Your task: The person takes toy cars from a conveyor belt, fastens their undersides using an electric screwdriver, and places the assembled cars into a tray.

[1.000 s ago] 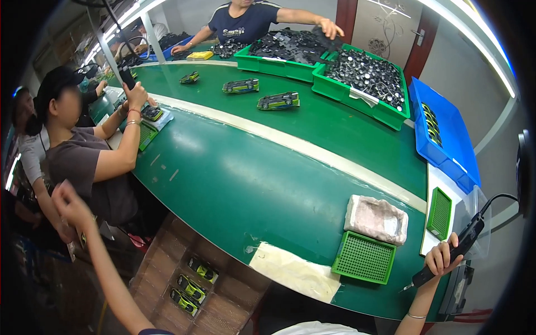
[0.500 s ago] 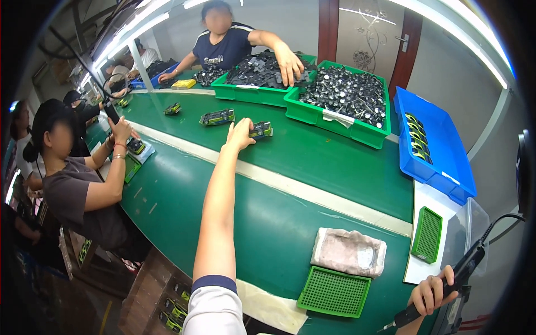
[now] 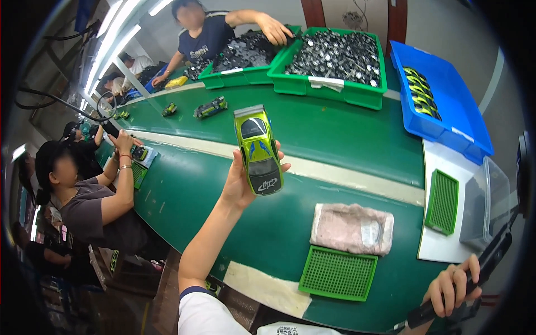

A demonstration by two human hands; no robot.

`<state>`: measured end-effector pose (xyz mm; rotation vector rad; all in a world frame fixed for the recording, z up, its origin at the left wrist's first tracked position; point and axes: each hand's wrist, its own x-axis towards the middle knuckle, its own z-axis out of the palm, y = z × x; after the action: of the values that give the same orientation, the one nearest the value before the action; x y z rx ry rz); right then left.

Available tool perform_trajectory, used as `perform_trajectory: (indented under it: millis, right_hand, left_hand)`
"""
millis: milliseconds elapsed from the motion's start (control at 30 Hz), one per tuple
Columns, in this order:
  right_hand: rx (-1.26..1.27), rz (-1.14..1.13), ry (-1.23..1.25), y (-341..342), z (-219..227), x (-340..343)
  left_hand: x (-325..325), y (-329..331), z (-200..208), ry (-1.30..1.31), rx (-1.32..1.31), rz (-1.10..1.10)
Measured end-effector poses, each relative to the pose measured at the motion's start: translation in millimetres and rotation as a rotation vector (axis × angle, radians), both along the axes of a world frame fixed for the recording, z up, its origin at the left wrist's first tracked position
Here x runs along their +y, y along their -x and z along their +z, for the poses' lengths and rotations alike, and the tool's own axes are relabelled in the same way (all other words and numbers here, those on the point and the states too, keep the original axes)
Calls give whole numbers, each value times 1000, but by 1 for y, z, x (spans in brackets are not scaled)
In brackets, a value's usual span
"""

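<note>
My left hand (image 3: 237, 181) grips a yellow-green toy car (image 3: 257, 134) with dark windows, a rear wing and blue marks on its body. The car is raised over the pale strip of the green table, its roof toward me. At the lower right, my right hand (image 3: 451, 287) is wrapped round a black electric screwdriver (image 3: 494, 251), whose tip points down to the left. Left of that hand lie a pinkish padded cradle (image 3: 324, 226) with a hollow in it and a green perforated tray (image 3: 338, 273).
Green crates (image 3: 326, 86) of screw-like and black parts stand at the back beside a co-worker (image 3: 206, 39). Another co-worker (image 3: 84, 184) sits at left. More toy cars (image 3: 211, 108) lie on the green belt (image 3: 363, 134). A blue bin (image 3: 446, 131) holds yellow-and-black parts.
My left hand has lifted the toy car off the belt and brought it nearer, turning its roof to view. My right hand still holds the screwdriver. The view has shifted slightly.
</note>
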<state>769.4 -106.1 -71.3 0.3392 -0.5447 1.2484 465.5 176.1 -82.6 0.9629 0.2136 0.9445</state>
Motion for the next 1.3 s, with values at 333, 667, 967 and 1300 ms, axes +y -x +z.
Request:
perform_trajectory:
  millis: [333,667,967,1300]
  right_hand:
    - [-59,34,-13,6,3,5]
    - [-225,-293,348,15,18,-10]
    - [-517,-557,519,21,57,15]
    - [-834,-652,126,55,52,63]
  left_hand:
    - [-68,-40,25,439,-455,-171]
    - [-94,-57,33,514,-376,-98]
    - [-104,-70,28,447,-179,20]
    - [-81,-87,-19,-1359,660,210]
